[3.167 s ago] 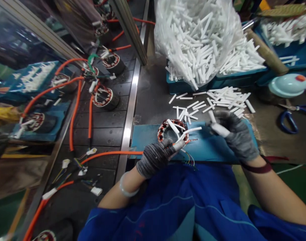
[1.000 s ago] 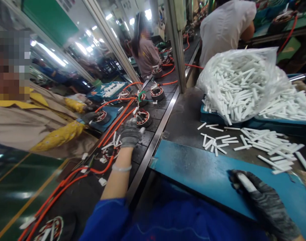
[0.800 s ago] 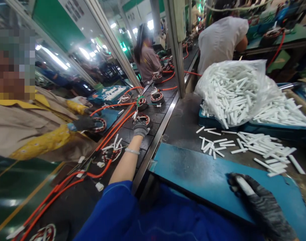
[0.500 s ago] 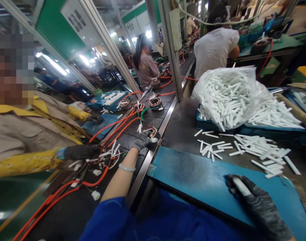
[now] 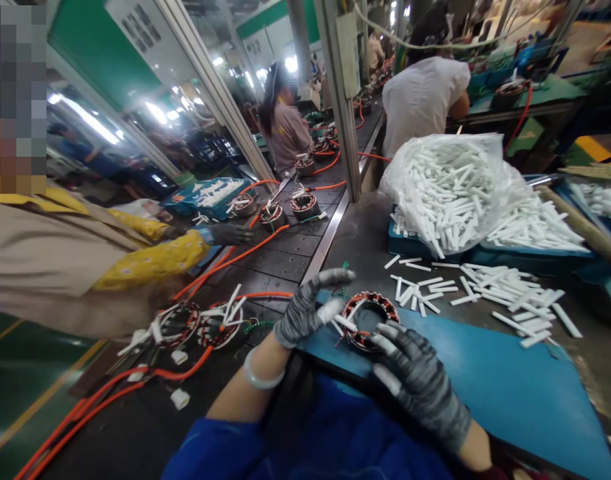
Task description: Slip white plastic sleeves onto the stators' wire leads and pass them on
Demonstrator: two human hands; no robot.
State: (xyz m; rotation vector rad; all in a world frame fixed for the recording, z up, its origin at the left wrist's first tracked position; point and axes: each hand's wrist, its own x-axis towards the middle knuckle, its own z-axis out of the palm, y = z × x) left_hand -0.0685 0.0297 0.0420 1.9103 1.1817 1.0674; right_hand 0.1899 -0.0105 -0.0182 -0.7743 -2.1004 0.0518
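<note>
Left hand point(image 5: 305, 310), one, grey glove: is hanging open at the left of the wound ring point(image 5: 371, 299), its fingers standing well apart from its thumb; whether the thumb is touching the white sleeves point(image 5: 346, 323) at the ring's left side, one cannot tell.

Right hand point(image 5: 423, 373), one, grey glove: is spreading loosely, fingertips lying at the ring's near right rim, thumb standing apart on the near side; firm contact is not showing.

Wound ring, one, copper-coloured windings: is resting at the far left part of the blue board point(image 5: 490, 380), between both hands.

Loose white tubes point(image 5: 520, 293), many: are lying on the dark surface point(image 5: 360, 233), far side of the board.

Plastic bag point(image 5: 389, 185), clear, one: is holding more tubes, far right.

Left-hand wound unit point(image 5: 220, 327), one: is sitting on the conveyor point(image 5: 290, 263).

Co-worker's gloved hand point(image 5: 230, 233), one: is extending over the conveyor's left side.
</note>
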